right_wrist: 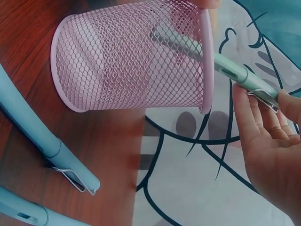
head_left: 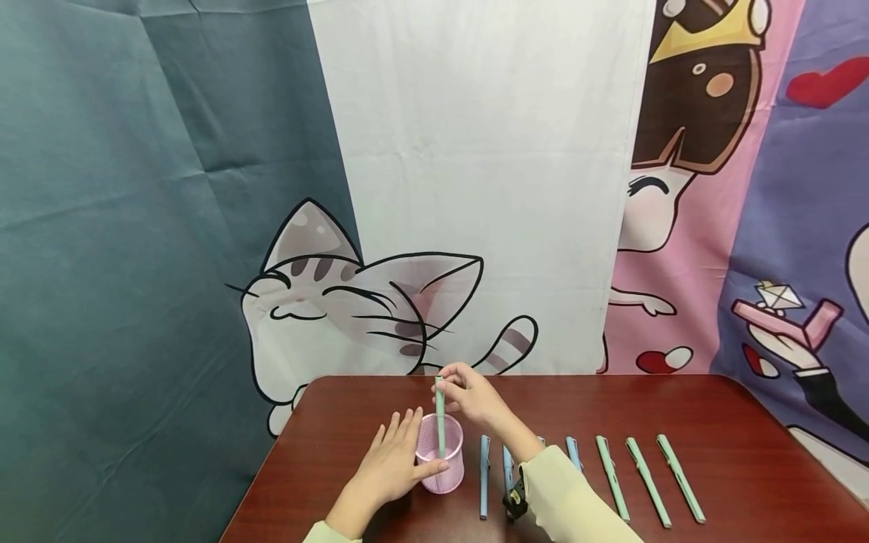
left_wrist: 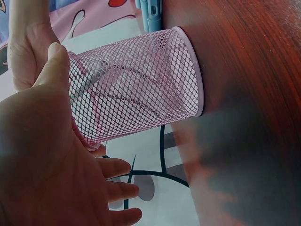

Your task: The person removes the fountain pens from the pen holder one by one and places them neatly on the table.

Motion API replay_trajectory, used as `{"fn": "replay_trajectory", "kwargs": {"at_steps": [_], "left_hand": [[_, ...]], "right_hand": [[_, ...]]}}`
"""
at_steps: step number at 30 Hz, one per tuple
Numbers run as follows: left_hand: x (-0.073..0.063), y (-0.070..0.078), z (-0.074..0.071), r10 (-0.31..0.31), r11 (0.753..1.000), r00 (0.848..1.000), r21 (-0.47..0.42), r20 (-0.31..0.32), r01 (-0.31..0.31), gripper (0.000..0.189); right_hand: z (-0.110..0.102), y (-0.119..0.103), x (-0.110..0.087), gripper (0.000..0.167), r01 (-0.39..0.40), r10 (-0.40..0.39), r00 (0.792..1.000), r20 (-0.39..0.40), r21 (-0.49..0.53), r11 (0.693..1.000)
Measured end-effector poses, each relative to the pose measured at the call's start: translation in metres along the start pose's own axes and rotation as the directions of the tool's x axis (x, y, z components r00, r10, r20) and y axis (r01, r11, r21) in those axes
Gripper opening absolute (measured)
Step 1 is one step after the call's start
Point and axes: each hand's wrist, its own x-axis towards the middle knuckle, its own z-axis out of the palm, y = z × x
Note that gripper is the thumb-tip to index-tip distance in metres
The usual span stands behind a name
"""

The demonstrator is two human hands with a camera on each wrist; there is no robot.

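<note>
A pink mesh pen holder [head_left: 455,458] stands upright on the table. My right hand [head_left: 474,396] pinches a light green pen [head_left: 440,415] near its capped top, above the holder. In the right wrist view, the pen [right_wrist: 231,70] slants in past the rim, its lower end showing through the mesh, with thumb and fingertips by the metal clip. My left hand [head_left: 390,464] rests against the holder's left side. Its fingers are extended in the left wrist view, and the thumb lies by the rim of the holder [left_wrist: 136,89].
Right of the holder, several blue pens [head_left: 484,477] lie in a row, partly hidden by the right forearm. Three green pens [head_left: 648,483] lie farther right. A cartoon-printed cloth [head_left: 475,188] hangs behind the brown table [head_left: 713,422].
</note>
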Motion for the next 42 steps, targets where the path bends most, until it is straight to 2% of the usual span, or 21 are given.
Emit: {"fn": "replay_trajectory", "kwargs": {"at_steps": [9,18,25,34,42], "left_hand": [[-0.001,0.001,0.000,0.003,1.000,1.000,-0.009,-0.018,-0.003,0.104],[0.000,0.001,0.000,0.005,1.000,1.000,-0.001,-0.025,-0.005,0.107],[0.000,0.000,0.001,0.008,1.000,1.000,-0.003,-0.027,-0.008,0.108],[-0.001,0.000,0.002,0.006,1.000,0.999,0.002,-0.034,-0.006,0.108],[-0.001,0.001,0.001,0.002,1.000,1.000,-0.006,-0.028,-0.002,0.107]], "right_hand": [[-0.009,-0.005,-0.001,0.033,-0.023,0.022,0.997,-0.068,-0.020,1.000],[-0.028,-0.008,-0.003,0.036,-0.090,0.097,0.985,-0.144,0.054,0.994],[-0.040,-0.007,-0.006,0.039,-0.107,0.121,0.983,-0.136,0.105,0.989],[-0.059,-0.013,-0.014,0.043,-0.142,0.169,0.972,-0.165,0.164,0.976],[-0.082,-0.012,-0.025,0.043,-0.146,0.162,0.984,-0.076,0.183,0.972]]}}
